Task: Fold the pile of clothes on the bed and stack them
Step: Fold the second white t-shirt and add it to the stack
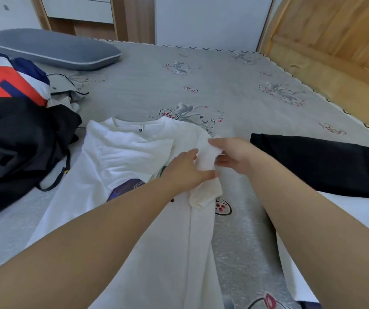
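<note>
White tee (121, 152) lies flat on the bed (223, 85), collar at the far end, hem toward the person, print partly showing near the middle under the left forearm. Its right sleeve (205, 157) is folded in over the body and bunched between both hands. Left hand (185, 168) lies on the tee with fingers mostly straight, fingertips touching the sleeve, thumb stretched along the cloth below it; it looks like pressing, not clenching. Right hand (232, 155) pinches the sleeve from the right side, thumb on top and fingers curled under the fabric. Unfolded pile (18, 139) sits at the left of the bed, mostly black garments with a strap or cord trailing out, touching the tee's left edge near the shoulder. Behind the pile, a red, white and navy quilt (7, 79), and beyond that a grey pillow (52, 49) at the far left. Black folded garment (321, 163) lies flat to the right of the hands, apart from the tee, just beside the right wrist. White cloth (301, 264) shows under the right forearm at the near right edge; cannot tell what it is. Wooden headboard (335, 41) runs along the right side of the bed. No containers in view.
</note>
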